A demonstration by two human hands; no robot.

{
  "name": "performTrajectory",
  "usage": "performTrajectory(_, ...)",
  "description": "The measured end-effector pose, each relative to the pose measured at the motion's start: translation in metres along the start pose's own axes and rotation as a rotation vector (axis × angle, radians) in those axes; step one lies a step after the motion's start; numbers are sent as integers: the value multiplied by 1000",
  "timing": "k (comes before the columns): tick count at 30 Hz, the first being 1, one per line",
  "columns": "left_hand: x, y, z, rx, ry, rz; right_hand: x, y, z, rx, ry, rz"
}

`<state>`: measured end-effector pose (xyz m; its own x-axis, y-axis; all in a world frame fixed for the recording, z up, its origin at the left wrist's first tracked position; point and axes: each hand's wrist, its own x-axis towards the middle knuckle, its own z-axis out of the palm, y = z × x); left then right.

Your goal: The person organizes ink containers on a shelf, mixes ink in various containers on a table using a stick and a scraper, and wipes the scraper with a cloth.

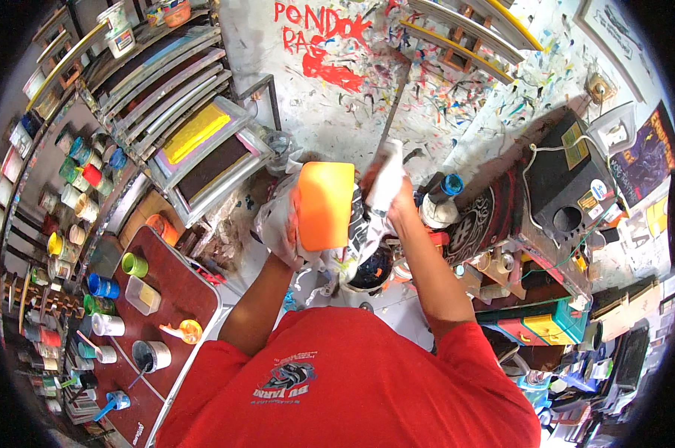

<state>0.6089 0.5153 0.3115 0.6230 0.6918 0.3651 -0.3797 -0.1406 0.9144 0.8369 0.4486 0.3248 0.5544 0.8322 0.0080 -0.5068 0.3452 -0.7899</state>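
Note:
In my left hand (291,240) is a flat, rounded orange plastic piece (326,205), held upright at the centre, with pale crumpled material around my fingers. My right hand (395,198) is closed on a white crumpled cloth (386,168) just right of the orange piece. Bunched white and dark rags (339,263) hang below both hands. A dark round container (369,270) is under them, partly hidden by the rags. My fingertips are mostly covered by the held items.
Racked screen frames (195,160) and shelves of paint pots (83,172) stand left, above a brown table (169,284) with cups. To the right are a blue-capped container (442,205), a black box (558,160) and cluttered drawers (539,328). A paint-spattered wall (449,104) faces me.

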Motion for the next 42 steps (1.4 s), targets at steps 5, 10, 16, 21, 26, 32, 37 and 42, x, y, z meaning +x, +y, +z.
performTrajectory(5, 4, -13, -6, -155, 18, -17, -69, -52, 69, 410, -111, -256)
performTrajectory(10, 29, -47, 8, -400, -45, -17, -93, -20, 77, -1317, -259, -951)
performTrajectory(16, 56, 40, 84, -134, -67, 189, -67, -11, 65, -1567, 104, -922)
performTrajectory(21, 59, 47, 66, 722, -26, 861, -33, -22, 43, -1115, 194, -803)
performTrajectory(26, 70, 55, 56, 827, -11, 915, -53, -31, 26, -782, 21, -416)
performTrajectory(32, 87, 42, 43, 1005, 4, 663, -38, -26, 2, -872, 33, -313)
performTrajectory(37, 117, 36, 59, 1277, -100, 432, -38, -27, 6, -572, -13, -398)
performTrajectory(42, 106, 7, 75, 1683, -268, 479, -23, -13, -8, -215, 136, -477)
